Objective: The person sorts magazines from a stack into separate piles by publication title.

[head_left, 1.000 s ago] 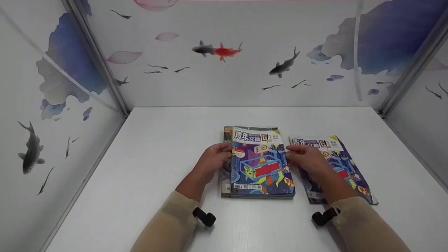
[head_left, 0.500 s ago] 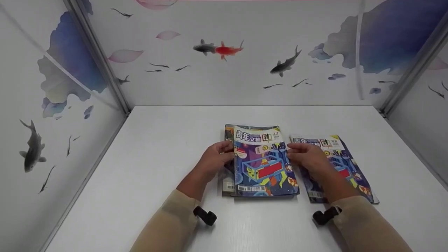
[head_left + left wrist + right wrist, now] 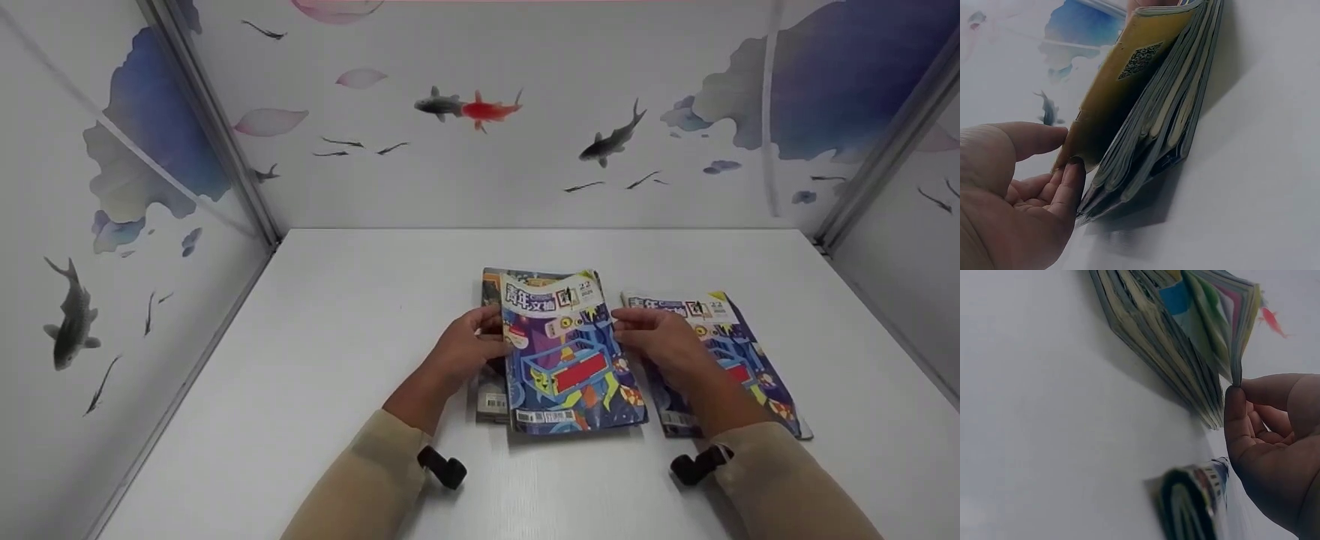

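The glossy purple-and-blue illustrated magazine with a white title band [image 3: 574,367] is directly between my hands, raised over a thick stack of worn paper magazines [image 3: 492,390]. Its long axis runs mostly away from me, title end farthest, the far end leaning slightly left. Neither hand is nearer: my left hand [image 3: 466,349] holds its left edge, thumb on one face and fingers on the other, while my right hand [image 3: 664,341] pinches the right edge between thumb and forefinger, the other fingers curled in. Both grips are narrow, on the paper alone. The left wrist view shows the yellow back cover with a dark square code [image 3: 1141,60] tipped up from the stack, a gap beneath it.

Just right of the stack, a second magazine with a matching cover [image 3: 750,352] lies on the white tabletop [image 3: 337,345], partly hidden by my right forearm. In the right wrist view its folded spine is blurred. The held magazine covers most of the stack, so I cannot count the copies, and some of my left fingertips are behind the cover.
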{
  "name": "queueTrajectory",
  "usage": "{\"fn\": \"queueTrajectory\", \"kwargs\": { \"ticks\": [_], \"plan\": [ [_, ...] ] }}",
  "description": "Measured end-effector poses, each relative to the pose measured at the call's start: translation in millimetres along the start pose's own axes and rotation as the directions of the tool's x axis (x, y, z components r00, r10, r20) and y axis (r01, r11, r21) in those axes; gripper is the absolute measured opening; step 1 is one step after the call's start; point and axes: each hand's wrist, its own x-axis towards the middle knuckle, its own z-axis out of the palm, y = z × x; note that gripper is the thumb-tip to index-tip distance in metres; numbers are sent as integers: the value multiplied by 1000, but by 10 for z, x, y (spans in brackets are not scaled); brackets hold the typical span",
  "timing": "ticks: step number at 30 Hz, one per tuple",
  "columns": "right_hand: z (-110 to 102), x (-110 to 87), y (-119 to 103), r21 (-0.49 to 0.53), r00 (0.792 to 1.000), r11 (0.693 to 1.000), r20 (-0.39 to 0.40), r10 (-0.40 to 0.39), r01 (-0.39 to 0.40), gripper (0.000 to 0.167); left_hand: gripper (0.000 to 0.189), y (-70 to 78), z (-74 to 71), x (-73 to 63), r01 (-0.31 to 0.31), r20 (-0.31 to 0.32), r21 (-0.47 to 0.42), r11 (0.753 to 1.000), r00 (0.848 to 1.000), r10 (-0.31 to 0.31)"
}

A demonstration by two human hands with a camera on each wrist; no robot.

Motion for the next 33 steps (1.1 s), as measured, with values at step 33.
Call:
{"fn": "queueTrajectory", "kwargs": {
  "ticks": [33],
  "plan": [
    [-54, -13, -18, 196, 999, 981, 47, -3, -7, 58, 67, 18, 16, 11, -11, -50, -181, 983, 999, 2]
  ]
}}
